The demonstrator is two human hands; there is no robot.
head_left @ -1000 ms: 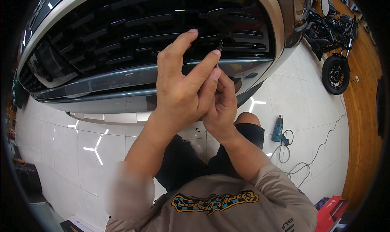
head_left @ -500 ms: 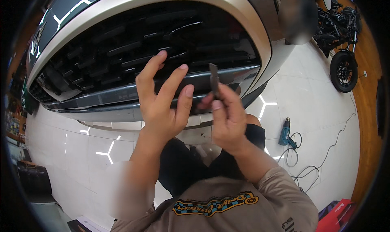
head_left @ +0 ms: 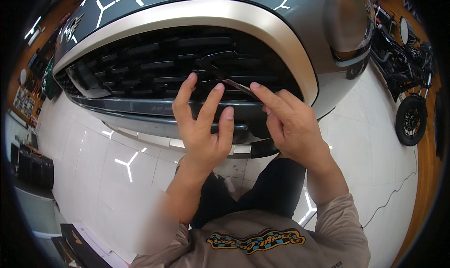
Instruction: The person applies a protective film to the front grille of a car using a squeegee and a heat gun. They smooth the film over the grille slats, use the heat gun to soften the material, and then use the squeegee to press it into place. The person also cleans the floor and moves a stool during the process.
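In front of the car's black grille [head_left: 145, 64], my right hand [head_left: 295, 122] is closed on a slim utility knife [head_left: 243, 88]. Its index finger lies along the knife, and the angled blade tip points left toward the grille bars. My left hand [head_left: 204, 132] is open, fingers spread, just left of the blade; its fingertips are close to the grille, but whether they touch it I cannot tell. A dark curved strip [head_left: 213, 57] shows on the grille just above the blade. The knife's handle is mostly hidden by my right hand.
A gold-coloured surround [head_left: 300, 57] frames the grille, with the dark bumper [head_left: 136, 109] below. A black motorcycle [head_left: 410, 99] stands at the right, a cable [head_left: 396, 190] on the tiled floor. Boxes [head_left: 89, 244] lie at lower left, near a black drum-like container [head_left: 35, 167].
My right hand has turned the knife from upright to slanting left, with its tip closer to the grille. My left hand stays spread. The view has shifted, and the heat gun on the floor no longer shows.
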